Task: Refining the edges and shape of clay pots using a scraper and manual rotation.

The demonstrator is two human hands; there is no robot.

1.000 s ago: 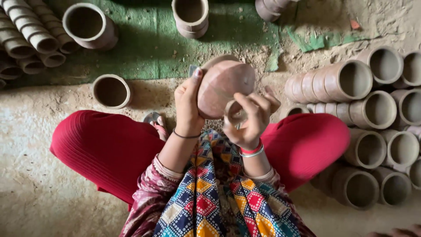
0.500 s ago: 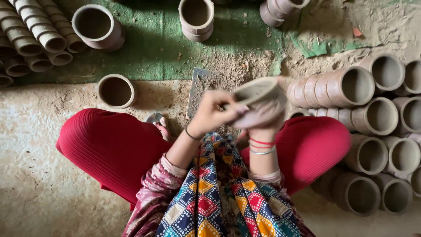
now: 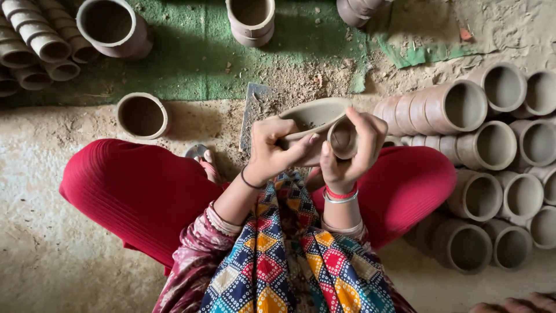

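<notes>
Both hands close on clay pieces held above the lap. Left hand [image 3: 272,152] has its grip wrapped over the near rim of a shallow clay bowl [image 3: 315,116], thumb pressed along the outer wall, fingers curled over the edge so the fingertips are hidden inside. Right hand [image 3: 353,148] pinches a small clay cup [image 3: 343,138] between thumb and fingers, its mouth turned toward the camera; the cup sits against the bowl's right end, and whether the two are joined or only touching cannot be told. The bowl's underside is covered by both hands.

A flat grey metal blade [image 3: 253,113] lies on the floor just behind the left hand, its lower end hidden by the wrist. One toe and a sandal strap [image 3: 200,155] peek out beside the red left knee [image 3: 133,185].

To the right, rows of stacked pots [image 3: 457,107] lie on their sides, mouths open, the outermost cut off by the frame edge. A single pot [image 3: 142,115] stands upright on the floor to the left; more stacks [image 3: 35,40] run off the top left corner over a green mat [image 3: 191,52]. Fingertips of another hand [image 3: 515,304] show at the bottom right corner, mostly cropped.
</notes>
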